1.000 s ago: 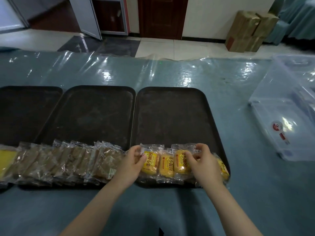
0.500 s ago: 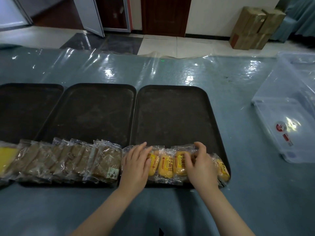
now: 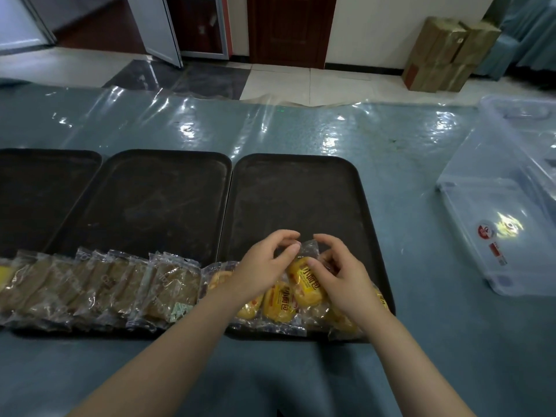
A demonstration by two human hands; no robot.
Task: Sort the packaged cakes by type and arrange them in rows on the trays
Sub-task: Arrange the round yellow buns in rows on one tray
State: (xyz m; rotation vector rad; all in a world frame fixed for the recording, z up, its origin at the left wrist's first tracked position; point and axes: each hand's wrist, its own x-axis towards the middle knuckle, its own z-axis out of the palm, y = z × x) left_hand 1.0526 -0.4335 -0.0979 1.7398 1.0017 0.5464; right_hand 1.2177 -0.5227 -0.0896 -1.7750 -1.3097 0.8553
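Three dark trays lie side by side: the left tray (image 3: 45, 188), the middle tray (image 3: 156, 200) and the right tray (image 3: 298, 200). A row of brown packaged cakes (image 3: 99, 287) runs along the near edge of the left and middle trays. A row of yellow packaged cakes (image 3: 279, 302) sits on the near edge of the right tray. One yellow cake (image 3: 304, 281) is raised above that row. My left hand (image 3: 261, 266) and my right hand (image 3: 340, 275) both pinch its clear wrapper, one from each side.
A clear plastic bin (image 3: 505, 212) stands on the table at the right. The table wears a blue cloth under a shiny plastic sheet (image 3: 301, 127). Cardboard boxes (image 3: 445, 52) sit on the floor beyond. A yellow packet (image 3: 3, 273) peeks in at the far left.
Both hands were pressing on the yellow row. Now they have moved together and lifted one yellow cake out of it, holding it by the wrapper.
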